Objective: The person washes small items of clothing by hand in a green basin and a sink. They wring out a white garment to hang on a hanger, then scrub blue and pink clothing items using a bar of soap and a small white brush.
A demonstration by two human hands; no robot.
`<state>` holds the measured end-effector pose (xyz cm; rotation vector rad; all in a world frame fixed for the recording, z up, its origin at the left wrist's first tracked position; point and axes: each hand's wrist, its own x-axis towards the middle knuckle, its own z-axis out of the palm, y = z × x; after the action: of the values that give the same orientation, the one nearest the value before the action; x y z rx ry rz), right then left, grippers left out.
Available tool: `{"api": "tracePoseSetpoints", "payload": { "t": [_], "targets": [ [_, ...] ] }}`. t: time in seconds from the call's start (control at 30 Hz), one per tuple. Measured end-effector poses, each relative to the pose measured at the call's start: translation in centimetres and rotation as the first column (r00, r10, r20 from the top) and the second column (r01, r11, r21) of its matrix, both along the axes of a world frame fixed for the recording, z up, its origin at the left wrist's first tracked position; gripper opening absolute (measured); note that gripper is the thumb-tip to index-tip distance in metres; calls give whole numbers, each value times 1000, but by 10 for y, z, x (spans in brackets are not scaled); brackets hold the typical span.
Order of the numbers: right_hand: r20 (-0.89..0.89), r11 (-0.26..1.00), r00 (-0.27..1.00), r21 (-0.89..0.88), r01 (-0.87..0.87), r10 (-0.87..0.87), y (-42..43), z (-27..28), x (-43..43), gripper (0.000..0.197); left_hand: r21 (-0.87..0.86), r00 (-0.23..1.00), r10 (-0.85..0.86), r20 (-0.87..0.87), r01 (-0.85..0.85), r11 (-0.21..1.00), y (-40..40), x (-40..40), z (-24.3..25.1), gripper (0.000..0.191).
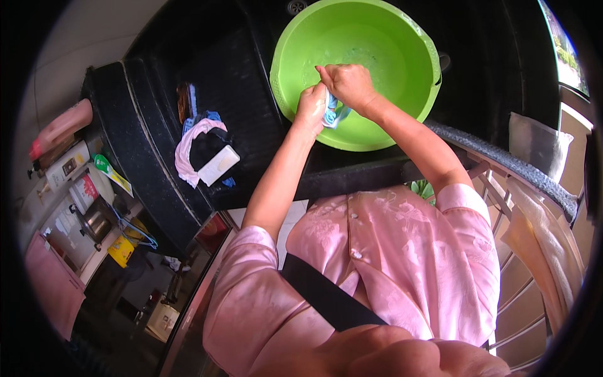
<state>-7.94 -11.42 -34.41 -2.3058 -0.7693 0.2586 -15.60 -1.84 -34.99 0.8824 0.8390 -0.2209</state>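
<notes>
Over the near part of a lime-green plastic basin (301, 52), my left hand (311, 106) and my right hand (349, 87) are closed together on a small wet blue-and-white cloth (332, 113). Both hands look wet. Most of the cloth is hidden in the fists, and its lower end hangs out below them. Shallow water (365, 52) with some bubbles covers the basin's bottom. The basin stands in a black sink area, with a metal drain (297, 6) beside its far rim.
Left on the black counter (235, 94) lie a white block, perhaps soap (219, 165), a pink cloth band (188, 146), blue cloth (213, 115) and a brush (184, 101). Farther left are a pink bottle (63, 127) and a green tube (110, 170). Towels (541, 240) hang on the right railing.
</notes>
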Motion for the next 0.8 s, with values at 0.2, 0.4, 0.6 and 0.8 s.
{"api": "tracePoseSetpoints", "payload": {
  "t": [0.2,0.4,0.6,0.8],
  "targets": [
    [80,994,997,110,-24,15,2,13,-29,35,-229,991,-27,135,57,972,5,-19,-14,24],
    [61,990,994,101,-95,90,10,21,-49,30,-50,997,77,8,-76,996,-1,-4,-15,23],
    [-154,919,942,-314,239,-298,-35,-73,37,39,248,1000,-19,23,13,969,0,21,-40,33],
    [-194,902,957,-415,121,-217,-55,-140,39,44,337,977,-40,-208,110,935,3,23,-181,32]
  ]
}}
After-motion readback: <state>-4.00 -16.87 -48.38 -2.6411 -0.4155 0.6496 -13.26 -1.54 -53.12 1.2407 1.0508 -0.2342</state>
